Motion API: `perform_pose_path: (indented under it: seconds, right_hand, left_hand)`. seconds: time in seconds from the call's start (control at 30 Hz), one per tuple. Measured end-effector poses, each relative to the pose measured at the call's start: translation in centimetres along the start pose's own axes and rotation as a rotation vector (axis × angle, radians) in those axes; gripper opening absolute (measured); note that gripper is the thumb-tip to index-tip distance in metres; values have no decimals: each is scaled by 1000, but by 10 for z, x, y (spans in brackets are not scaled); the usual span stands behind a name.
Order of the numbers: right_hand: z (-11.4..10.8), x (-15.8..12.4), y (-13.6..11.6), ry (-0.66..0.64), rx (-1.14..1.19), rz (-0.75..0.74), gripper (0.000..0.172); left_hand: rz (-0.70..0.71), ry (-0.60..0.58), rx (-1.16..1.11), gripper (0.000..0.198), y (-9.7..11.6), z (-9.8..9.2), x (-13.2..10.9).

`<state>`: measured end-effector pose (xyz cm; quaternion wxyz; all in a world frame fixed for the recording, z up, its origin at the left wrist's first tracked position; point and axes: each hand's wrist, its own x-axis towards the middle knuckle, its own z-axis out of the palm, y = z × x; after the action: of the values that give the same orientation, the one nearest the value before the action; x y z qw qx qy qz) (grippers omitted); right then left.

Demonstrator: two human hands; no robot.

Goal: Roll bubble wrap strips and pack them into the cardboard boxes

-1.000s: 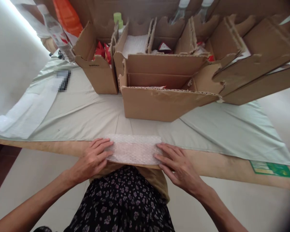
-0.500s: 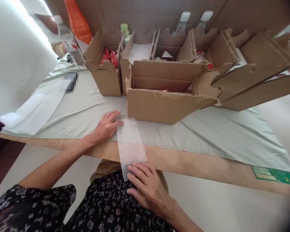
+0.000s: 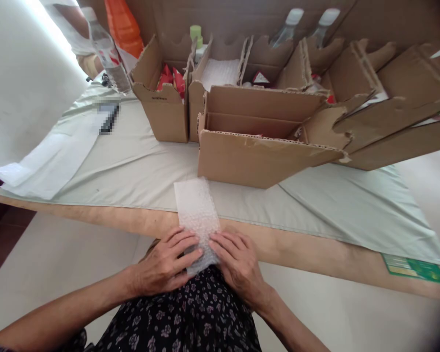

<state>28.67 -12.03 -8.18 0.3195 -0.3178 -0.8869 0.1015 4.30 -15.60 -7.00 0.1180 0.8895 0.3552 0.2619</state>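
A narrow strip of clear bubble wrap (image 3: 195, 198) lies across the table's front edge, its far end on the pale cloth and its near end at my lap. My left hand (image 3: 168, 259) is on the left side of that near end, fingers over the wrap and the thumb low beside it. From the right, my right hand (image 3: 238, 259) grips the opposite side, its fingers curled at the edge and its thumb hidden. A little bare wrap shows between the two hands.
Behind the strip stands a cut cardboard box (image 3: 264, 156), with several more cardboard bins in a row. A plastic bottle (image 3: 108, 54) and white plastic sheets (image 3: 44, 164) are at left. A green packet (image 3: 414, 268) sits at the right front edge. Another person's arm shows top left.
My left hand has come down from the strip's far end to its near end. My right hand has shifted slightly to the right and up, now on the wrap's right edge.
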Motion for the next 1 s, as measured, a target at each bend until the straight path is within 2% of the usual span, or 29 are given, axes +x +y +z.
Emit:
perform_pose_path:
  seconds: [0.1, 0.17, 0.3, 0.4, 0.47, 0.63, 0.7, 0.8, 0.87, 0.93, 1.0]
  right_hand:
    - [0, 13, -2, 28, 88, 73, 28]
    - [1, 21, -2, 50, 107, 132, 29]
    - [0, 25, 0, 115, 60, 204, 40]
    - [-7, 21, -1, 207, -13, 152, 43]
    - [-11, 19, -4, 183, -42, 80, 38]
    - [-2, 25, -5, -100, -44, -48, 29]
    - [5, 30, -1, -160, -27, -63, 27]
    - [9, 34, 6, -179, 1, -91, 26]
    - [8, 36, 8, -180, 9, -111, 27]
    - [5, 39, 8, -185, 23, -129, 27]
    - [2, 43, 7, -185, 51, -118, 26]
  left_hand:
    - [-204, 203, -88, 22, 6, 0, 3]
    - [-338, 274, -103, 16, 8, 0, 7]
    - [-548, 374, 46, 19, 7, 5, 10]
    - [-623, 384, 125, 32, 4, 9, 8]
    - [-633, 371, 142, 39, 2, 10, 7]
    - [-597, 333, 164, 47, -2, 8, 9]
    - [-578, 336, 187, 48, -1, 5, 7]
    - [-468, 337, 193, 48, 4, 1, 1]
    - [-400, 295, 183, 42, 6, -1, -3]
    - [-383, 261, 169, 31, 7, -1, -5]
    - [-394, 279, 121, 24, 6, -2, -5]
